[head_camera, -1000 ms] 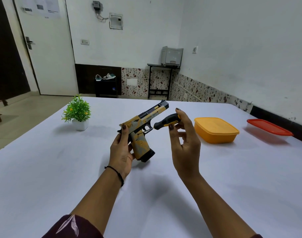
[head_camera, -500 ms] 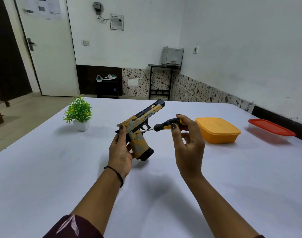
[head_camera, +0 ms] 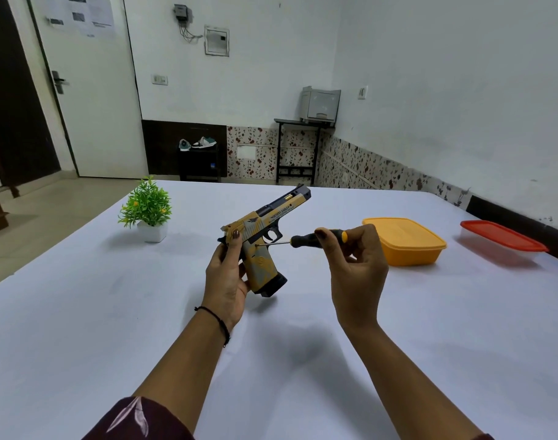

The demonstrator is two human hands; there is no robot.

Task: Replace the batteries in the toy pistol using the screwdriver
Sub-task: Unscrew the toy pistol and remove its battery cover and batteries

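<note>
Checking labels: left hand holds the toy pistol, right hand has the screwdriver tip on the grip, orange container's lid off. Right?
One error: the orange container has its lid on, as the head view shows. The left hand holds the toy pistol; the right hand sets the screwdriver against the grip.

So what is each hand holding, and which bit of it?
Left hand holds the toy pistol by the back of its grip; right hand pinches the screwdriver by its handle.

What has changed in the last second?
The right hand has swung the screwdriver from beside the trigger down to level, its tip now at the pistol grip. The left hand still holds the pistol. Plant and both boxes stayed put.
</note>
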